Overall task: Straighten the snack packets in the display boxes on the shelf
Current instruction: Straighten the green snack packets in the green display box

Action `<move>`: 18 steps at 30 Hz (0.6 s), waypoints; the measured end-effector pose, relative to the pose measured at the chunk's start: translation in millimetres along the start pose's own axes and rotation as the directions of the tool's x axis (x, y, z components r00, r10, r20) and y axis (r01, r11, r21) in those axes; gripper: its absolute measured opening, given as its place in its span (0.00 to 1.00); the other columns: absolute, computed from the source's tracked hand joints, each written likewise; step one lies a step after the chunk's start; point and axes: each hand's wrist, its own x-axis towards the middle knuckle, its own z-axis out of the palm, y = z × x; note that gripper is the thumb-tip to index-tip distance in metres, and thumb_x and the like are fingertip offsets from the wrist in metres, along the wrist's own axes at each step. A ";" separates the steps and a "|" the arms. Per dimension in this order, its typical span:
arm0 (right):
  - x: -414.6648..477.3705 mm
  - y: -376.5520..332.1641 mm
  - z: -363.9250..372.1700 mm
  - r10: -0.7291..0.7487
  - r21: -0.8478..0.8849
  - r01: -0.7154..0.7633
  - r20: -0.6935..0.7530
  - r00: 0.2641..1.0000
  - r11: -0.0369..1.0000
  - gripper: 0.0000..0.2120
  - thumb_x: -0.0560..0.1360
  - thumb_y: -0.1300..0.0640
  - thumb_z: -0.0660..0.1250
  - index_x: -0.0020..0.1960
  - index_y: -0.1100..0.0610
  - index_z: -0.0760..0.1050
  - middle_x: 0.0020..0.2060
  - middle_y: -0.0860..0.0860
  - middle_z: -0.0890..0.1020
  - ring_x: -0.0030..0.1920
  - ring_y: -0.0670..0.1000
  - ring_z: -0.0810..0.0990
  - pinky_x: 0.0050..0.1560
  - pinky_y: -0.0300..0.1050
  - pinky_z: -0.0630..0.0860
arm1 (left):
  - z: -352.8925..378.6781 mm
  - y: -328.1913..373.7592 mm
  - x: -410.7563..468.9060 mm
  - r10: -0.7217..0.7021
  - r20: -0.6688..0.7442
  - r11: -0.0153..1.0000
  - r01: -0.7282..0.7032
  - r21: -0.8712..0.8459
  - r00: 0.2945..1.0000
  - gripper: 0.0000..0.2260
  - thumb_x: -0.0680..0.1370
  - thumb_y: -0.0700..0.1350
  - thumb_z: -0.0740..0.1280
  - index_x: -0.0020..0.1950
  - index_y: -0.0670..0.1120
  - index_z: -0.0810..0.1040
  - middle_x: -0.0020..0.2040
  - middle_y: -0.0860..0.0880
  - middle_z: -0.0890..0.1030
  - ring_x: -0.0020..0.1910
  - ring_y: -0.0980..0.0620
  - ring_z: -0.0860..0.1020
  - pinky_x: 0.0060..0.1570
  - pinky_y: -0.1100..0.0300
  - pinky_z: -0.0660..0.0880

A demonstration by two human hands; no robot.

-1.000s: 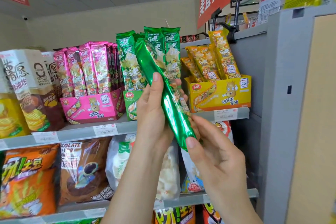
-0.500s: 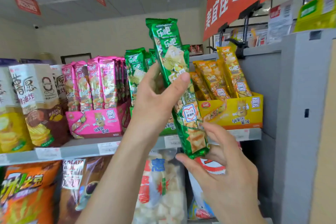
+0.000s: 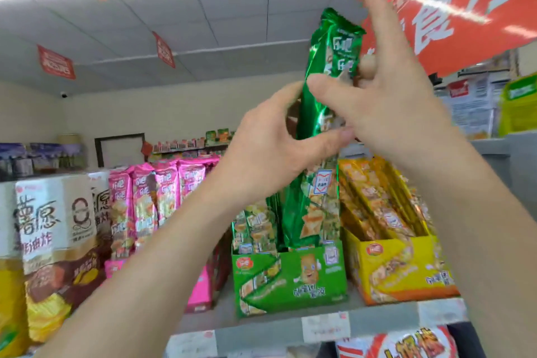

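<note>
one forearm [image 3: 162,264] across pink display box [image 3: 200,293]

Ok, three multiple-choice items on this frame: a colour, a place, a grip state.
1. The display box right of the green display box is: A blue, B yellow, C white.
2. The held green packet has its lower end: A at the green box's opening, B on the lower shelf, C on the floor.
3. The packet is gripped by: A one hand, B no hand, C both hands.
Key: 1 B, the yellow display box stands there; 2 A, its end meets that box's top; 3 C, left hand and right hand both pinch it.
</note>
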 end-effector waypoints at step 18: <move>104.8 21.6 38.8 -0.223 -0.208 0.153 -0.376 0.900 0.966 0.20 0.75 0.54 0.69 0.64 0.59 0.69 0.42 0.38 0.72 0.38 0.30 0.73 0.40 0.26 0.68 | -47.6 -100.0 41.9 -0.365 0.680 0.883 0.004 0.470 0.636 0.50 0.62 0.72 0.66 0.79 0.54 0.54 0.78 0.56 0.59 0.75 0.56 0.60 0.66 0.66 0.55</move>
